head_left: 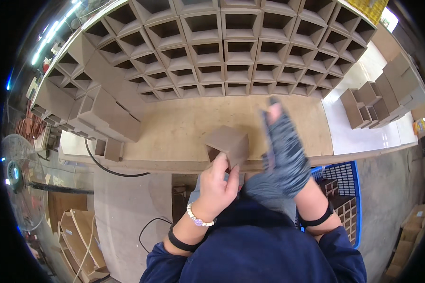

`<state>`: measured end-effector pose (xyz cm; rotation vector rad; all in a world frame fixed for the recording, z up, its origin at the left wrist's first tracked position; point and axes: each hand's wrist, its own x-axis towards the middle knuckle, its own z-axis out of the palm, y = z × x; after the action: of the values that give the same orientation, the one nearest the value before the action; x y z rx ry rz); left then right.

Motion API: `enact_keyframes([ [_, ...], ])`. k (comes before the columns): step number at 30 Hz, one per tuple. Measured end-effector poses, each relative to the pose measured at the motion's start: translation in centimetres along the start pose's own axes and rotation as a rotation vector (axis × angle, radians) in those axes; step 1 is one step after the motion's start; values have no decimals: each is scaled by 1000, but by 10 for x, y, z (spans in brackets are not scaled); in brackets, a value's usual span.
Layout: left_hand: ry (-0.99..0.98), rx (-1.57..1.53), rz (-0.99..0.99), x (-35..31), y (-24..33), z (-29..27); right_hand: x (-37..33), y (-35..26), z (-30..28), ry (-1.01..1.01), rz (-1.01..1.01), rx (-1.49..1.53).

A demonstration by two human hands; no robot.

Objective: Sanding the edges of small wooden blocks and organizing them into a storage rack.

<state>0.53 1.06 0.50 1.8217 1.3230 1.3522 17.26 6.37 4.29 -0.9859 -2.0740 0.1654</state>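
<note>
A small brown open box (227, 138) rests near the front edge of the wooden worktable (184, 118), its opening turned toward me. My left hand (217, 181), bare and wearing a beaded bracelet, is closed on the box's near rim with thumb and fingers. My right hand (284, 141), in a grey-and-black patterned glove, is over the table to the right of the box and apart from it. Its fingers reach forward, slightly blurred, and nothing shows in them.
Stacked brown boxes (205, 52) form a wall of open cells along the back. More stacks stand at left (104, 113) and right (387, 94). A blue plastic basket (355, 198) holding divided pieces is below the table at right. A fan (21, 177) stands far left.
</note>
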Motion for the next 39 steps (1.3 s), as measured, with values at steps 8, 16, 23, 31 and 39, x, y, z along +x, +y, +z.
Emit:
enact_keyframes([
  [8, -71, 160, 97, -5, 0, 4, -11, 67, 41, -179, -74, -659],
  [16, -41, 122, 99, -2, -3, 4, -4, -4, 31, -218, -154, -150],
  [23, -25, 69, -4, -4, -5, 4, 23, -12, 13, -431, 112, -332],
  [31, -39, 70, 15, -4, -3, 5, -6, 48, 35, -176, 51, -464],
  [39, -32, 51, 51, -3, -8, 4, 3, -1, 29, -260, -76, -182],
])
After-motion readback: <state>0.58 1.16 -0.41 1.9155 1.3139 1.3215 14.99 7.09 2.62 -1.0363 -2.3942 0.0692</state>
